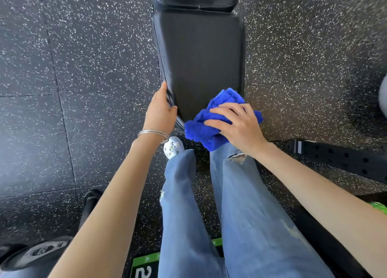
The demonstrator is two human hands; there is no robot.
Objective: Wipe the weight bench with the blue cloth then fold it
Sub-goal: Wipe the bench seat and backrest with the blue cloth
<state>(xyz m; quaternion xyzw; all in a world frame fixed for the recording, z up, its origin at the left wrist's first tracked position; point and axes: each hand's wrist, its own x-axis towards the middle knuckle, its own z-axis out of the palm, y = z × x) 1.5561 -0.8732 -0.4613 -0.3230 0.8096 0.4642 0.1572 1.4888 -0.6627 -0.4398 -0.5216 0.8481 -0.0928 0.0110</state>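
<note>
Head cam: the blue cloth (209, 129) was bunched on the bench's (201, 64) near right corner under the right hand (236, 127), fingers spread flat on it, left hand (161, 108) curled round the bench's near left edge, so I reckoned flattening it and pushing long overlapping strokes up the bench was best.

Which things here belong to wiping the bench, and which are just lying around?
For the job:
bench
cloth
left hand, gripping the bench's edge
right hand, pressing on the cloth

Lying about:
dumbbell on the floor
black holed bar
green floor marker
</note>
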